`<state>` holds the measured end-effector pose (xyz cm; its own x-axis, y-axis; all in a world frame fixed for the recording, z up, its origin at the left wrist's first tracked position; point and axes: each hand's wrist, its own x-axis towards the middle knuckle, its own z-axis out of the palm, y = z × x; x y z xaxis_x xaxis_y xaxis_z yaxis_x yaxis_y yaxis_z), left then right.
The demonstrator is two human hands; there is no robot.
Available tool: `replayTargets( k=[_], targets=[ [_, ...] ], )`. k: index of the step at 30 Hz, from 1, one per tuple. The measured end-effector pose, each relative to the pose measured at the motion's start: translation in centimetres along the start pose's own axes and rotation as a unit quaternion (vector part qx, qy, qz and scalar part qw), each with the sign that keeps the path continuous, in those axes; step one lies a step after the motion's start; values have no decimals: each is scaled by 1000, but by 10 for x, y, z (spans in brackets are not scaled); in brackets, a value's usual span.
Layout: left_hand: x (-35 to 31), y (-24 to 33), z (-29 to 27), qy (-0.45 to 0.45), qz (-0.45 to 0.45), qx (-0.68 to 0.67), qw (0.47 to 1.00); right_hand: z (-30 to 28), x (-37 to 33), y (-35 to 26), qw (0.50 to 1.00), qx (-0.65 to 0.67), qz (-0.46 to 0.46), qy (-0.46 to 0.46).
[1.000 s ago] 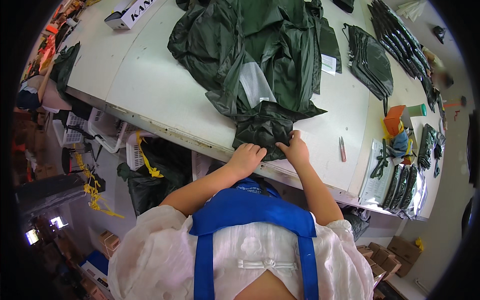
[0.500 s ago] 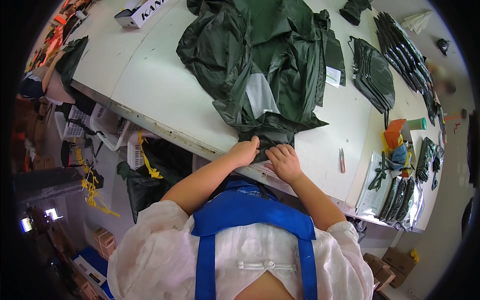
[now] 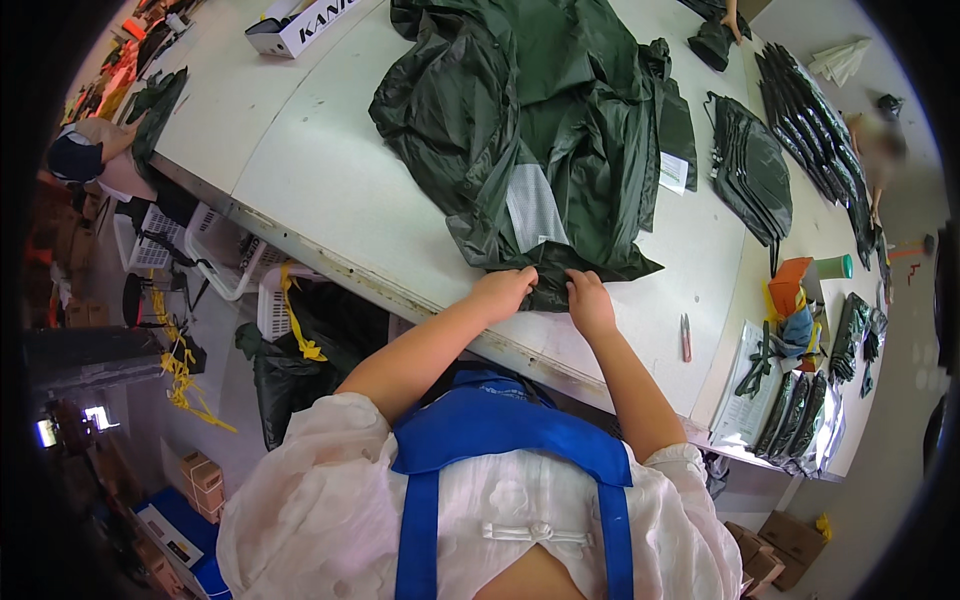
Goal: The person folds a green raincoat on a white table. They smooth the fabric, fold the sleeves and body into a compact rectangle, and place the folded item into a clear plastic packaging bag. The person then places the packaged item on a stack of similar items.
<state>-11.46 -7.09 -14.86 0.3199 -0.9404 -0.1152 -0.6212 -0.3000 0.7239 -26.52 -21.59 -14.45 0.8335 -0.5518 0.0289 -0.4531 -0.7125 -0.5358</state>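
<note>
A dark green jacket of thin, shiny, raincoat-like fabric (image 3: 578,75) lies spread and crumpled on the white table, with a grey mesh panel (image 3: 537,205) showing in its middle. At the jacket's near end, my left hand (image 3: 505,293) pinches the folded fabric from the left. My right hand (image 3: 592,300) grips the same fold from the right, thumb and fingers closed on the cloth. Between the two hands the gathered fabric hangs close to the table's front edge. Beside the jacket, on its right, lies a white paper label (image 3: 673,172).
Snips (image 3: 686,338) lie to the right on the table (image 3: 330,180). Beyond are stacked dark pouches (image 3: 752,170), packed garments (image 3: 810,125) and an orange box (image 3: 790,285). White baskets (image 3: 215,255) stand below the left edge. Two other people work at the far left and far right.
Both hands have moved slightly away from me, and the right hand has turned from lying over the fabric to pinching it. A co-worker's hand has appeared at the top right.
</note>
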Motion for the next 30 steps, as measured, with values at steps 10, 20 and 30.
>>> replayTargets(
  k=[10, 20, 30],
  targets=[
    [-7, 1, 14, 172, 122, 236, 949, -6, 12, -18, 996, -28, -26, 77],
    [-14, -6, -15, 26, 90, 138, 986, -20, -5, 8, 982, -75, -172, -18],
    [11, 8, -21, 102, -13, 189, 977, -14, 25, -11, 973, -229, -33, 13]
  ],
)
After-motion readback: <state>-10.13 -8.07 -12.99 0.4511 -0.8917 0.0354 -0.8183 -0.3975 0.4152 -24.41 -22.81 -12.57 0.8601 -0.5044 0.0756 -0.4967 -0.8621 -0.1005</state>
